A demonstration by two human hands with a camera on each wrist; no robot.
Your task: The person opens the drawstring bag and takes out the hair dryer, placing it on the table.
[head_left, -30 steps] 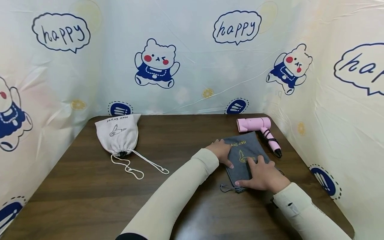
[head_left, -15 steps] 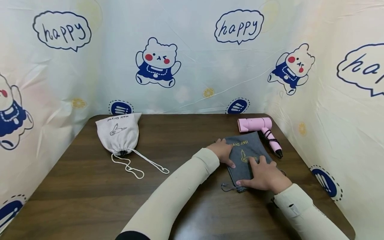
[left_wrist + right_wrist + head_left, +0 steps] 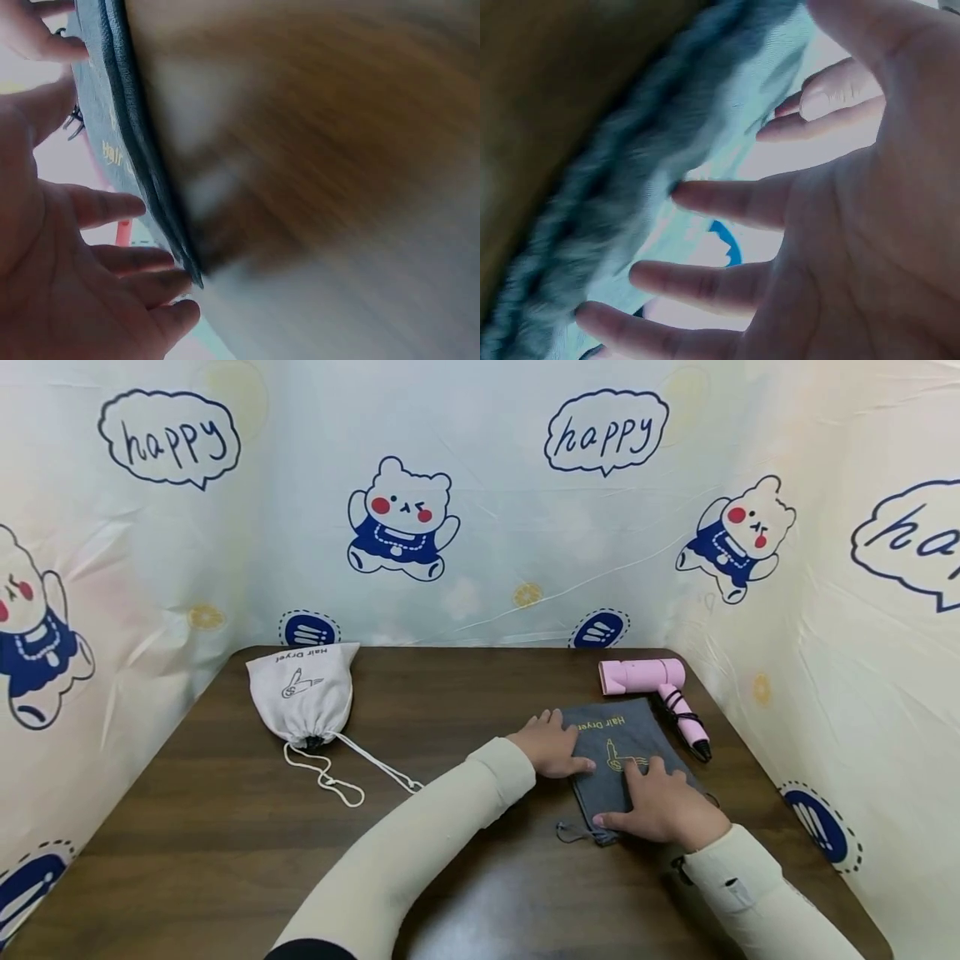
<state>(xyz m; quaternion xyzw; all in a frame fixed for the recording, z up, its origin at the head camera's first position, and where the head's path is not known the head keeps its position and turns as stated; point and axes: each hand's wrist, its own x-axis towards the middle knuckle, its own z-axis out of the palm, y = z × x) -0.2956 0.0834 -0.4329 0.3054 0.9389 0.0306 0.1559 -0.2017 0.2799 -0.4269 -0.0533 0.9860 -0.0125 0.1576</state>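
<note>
A flat grey drawstring bag (image 3: 600, 785) with yellow "Hair Dryer" print lies on the right part of the table. At its left edge is my left hand (image 3: 549, 747), fingers spread and thumb over the cloth. My right hand (image 3: 669, 807) rests with spread fingers on the bag's lower right. In the left wrist view the fingertips of the left hand (image 3: 82, 247) touch the grey bag's edge (image 3: 139, 135). The right wrist view shows the right hand (image 3: 802, 232) with straight fingers against the grey cloth (image 3: 645, 142).
A pink hair dryer (image 3: 642, 677), its black cord wound round the handle, lies just behind the grey bag. At the far left sits a filled white drawstring bag (image 3: 303, 693) with loose cords. Printed curtains stand around the brown table (image 3: 225, 827).
The left hand has shifted slightly left and its thumb has turned upward, showing more of the print. The right hand stays nearly in place on the grey bag.
</note>
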